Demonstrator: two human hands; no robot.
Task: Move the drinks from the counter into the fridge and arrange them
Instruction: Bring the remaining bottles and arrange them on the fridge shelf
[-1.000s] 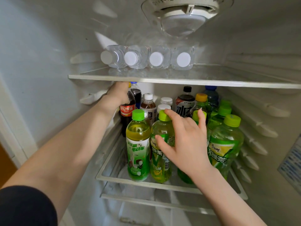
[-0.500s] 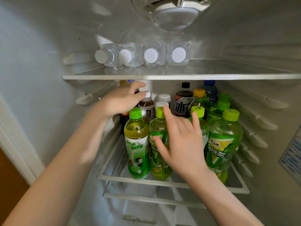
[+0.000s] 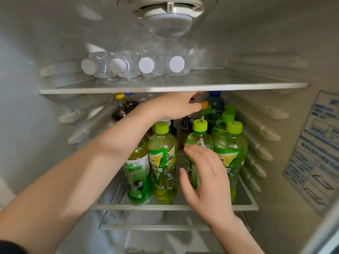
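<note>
We look into the open fridge (image 3: 27,125). The drinks stand on the middle shelf (image 3: 139,206), crowded from its six o'clock edge back to twelve o'clock.

Along the six o'clock edge stand four green bottles. From nine to three o'clock they are a white-labelled bottle (image 3: 136,171), a yellow-green tea bottle (image 3: 162,149), a green tea bottle (image 3: 199,142) and a lime-capped bottle (image 3: 231,149). A gap shows between the second and third.

Our right hand (image 3: 207,180) lies on the front of the green tea bottle. The thumb is at its nine o'clock side and the fingers are spread over its label. The grip is wide and not closed round the bottle.

Our left hand (image 3: 172,107) reaches across just under the upper shelf (image 3: 165,88) toward one o'clock. Its fingertips are at a yellow-capped bottle (image 3: 204,105) in the back row, and a blue-capped bottle (image 3: 214,102) stands just beside that one. We cannot tell whether this grip holds anything, because the hand hides what is under it.

At ten o'clock stands a dark cola bottle (image 3: 122,109).

On the upper shelf four water bottles (image 3: 146,66) lie on their sides, touching, with their white caps toward us. A round lamp housing (image 3: 168,17) sits at twelve o'clock on the ceiling, and a printed sticker (image 3: 315,147) is on the three o'clock wall.
</note>
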